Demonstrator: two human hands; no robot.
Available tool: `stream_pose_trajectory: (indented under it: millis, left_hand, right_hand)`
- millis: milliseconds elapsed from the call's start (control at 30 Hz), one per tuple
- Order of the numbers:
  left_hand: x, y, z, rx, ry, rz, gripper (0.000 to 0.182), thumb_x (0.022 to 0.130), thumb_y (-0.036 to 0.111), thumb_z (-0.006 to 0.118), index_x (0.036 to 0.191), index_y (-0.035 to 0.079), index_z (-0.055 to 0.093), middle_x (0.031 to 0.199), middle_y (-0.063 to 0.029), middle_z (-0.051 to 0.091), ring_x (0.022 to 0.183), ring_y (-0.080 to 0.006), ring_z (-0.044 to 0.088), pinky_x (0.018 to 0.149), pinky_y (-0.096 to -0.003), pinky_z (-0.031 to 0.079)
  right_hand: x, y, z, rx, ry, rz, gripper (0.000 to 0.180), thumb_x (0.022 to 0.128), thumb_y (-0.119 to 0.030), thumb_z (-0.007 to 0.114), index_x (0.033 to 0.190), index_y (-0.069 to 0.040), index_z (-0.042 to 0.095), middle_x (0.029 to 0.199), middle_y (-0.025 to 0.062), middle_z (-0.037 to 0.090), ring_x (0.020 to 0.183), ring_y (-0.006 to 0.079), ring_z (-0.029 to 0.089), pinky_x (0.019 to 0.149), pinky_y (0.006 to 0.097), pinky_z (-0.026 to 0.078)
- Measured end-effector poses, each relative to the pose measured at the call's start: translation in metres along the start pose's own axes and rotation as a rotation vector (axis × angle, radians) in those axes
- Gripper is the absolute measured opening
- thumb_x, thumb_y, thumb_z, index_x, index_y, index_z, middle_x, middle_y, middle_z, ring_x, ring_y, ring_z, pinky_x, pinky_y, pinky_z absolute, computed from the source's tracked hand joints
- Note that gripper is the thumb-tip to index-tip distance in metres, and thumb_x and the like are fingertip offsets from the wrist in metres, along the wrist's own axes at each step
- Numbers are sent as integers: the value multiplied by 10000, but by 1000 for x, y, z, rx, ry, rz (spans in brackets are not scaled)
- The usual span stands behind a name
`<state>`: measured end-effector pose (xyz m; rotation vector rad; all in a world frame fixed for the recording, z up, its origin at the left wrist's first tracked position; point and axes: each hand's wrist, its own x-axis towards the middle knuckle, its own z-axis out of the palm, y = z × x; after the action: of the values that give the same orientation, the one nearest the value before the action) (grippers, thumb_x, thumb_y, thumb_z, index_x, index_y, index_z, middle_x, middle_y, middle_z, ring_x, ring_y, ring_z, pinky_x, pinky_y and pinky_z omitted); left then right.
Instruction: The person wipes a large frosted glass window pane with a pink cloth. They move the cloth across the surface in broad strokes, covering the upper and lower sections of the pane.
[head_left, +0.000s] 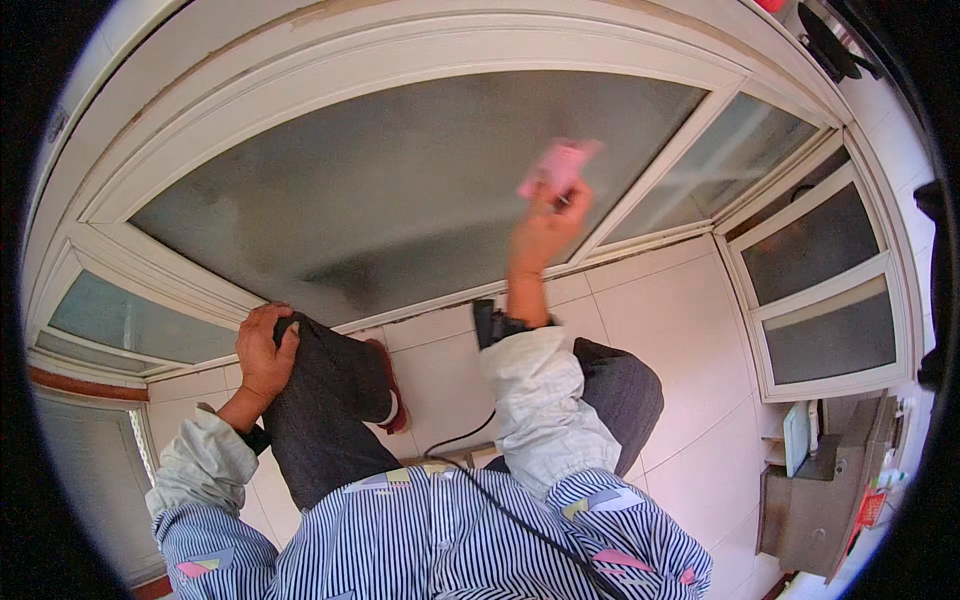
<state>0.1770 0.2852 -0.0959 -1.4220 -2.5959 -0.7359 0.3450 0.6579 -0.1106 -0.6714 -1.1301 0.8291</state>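
Note:
My right hand grips a pink cloth, blurred by motion. Hand and cloth are in front of a large frosted glass panel, towards its right end; whether the cloth presses on the glass cannot be told. White frame strips border this panel. My left hand rests on my left knee, over dark trousers, and holds nothing. A black strap circles my right wrist below the hand.
Narrower glass panes continue to the right, meeting white-framed cabinet doors. A brown cabinet unit stands at the lower right. Pale tiles cover the floor. A black cable runs across my striped shirt.

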Motion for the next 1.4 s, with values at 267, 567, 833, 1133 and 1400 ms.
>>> stream_pose_trajectory:
  millis: [267, 567, 833, 1133, 1400]
  left_hand:
    - [-1, 0, 2, -26, 48, 11, 235, 829, 142, 671, 1042, 45, 647, 1102, -147, 677, 1067, -373, 608, 959, -448, 454]
    - [-2, -1, 2, -12, 36, -36, 235, 832, 136, 668, 1047, 44, 648, 1104, -153, 674, 1070, -368, 609, 953, -438, 459]
    - [1, 4, 2, -13, 18, -38, 238, 835, 145, 675, 1050, 47, 650, 1105, -146, 677, 1075, -367, 608, 952, -438, 458]
    - [1, 1, 5, -5, 46, 10, 232, 828, 133, 674, 1038, 39, 648, 1102, -147, 681, 1067, -365, 611, 946, -444, 461]
    - [0, 0, 3, 4, 40, 8, 240, 825, 125, 668, 1049, 44, 639, 1104, -151, 673, 1053, -372, 609, 935, -447, 458]
  right_hand:
    - [-59, -72, 51, -62, -443, -486, 255, 842, -43, 669, 1095, -45, 632, 1077, 146, 628, 990, 352, 585, 874, 448, 480]
    - [33, 14, -16, 152, 111, 162, 221, 938, -113, 684, 1116, -19, 593, 1059, 52, 623, 905, 153, 573, 769, 308, 482]
    - [41, 53, -41, 215, 264, 371, 265, 937, -138, 704, 1141, -15, 586, 1041, 66, 628, 899, 180, 599, 755, 295, 491]
    - [30, -63, 23, -161, -158, -487, 244, 821, -26, 684, 1060, -41, 635, 1023, 75, 614, 980, 204, 560, 876, 339, 465]
    - [52, 8, -19, 141, 167, 184, 265, 893, -117, 735, 1105, -17, 613, 1044, 64, 628, 960, 177, 594, 834, 313, 494]
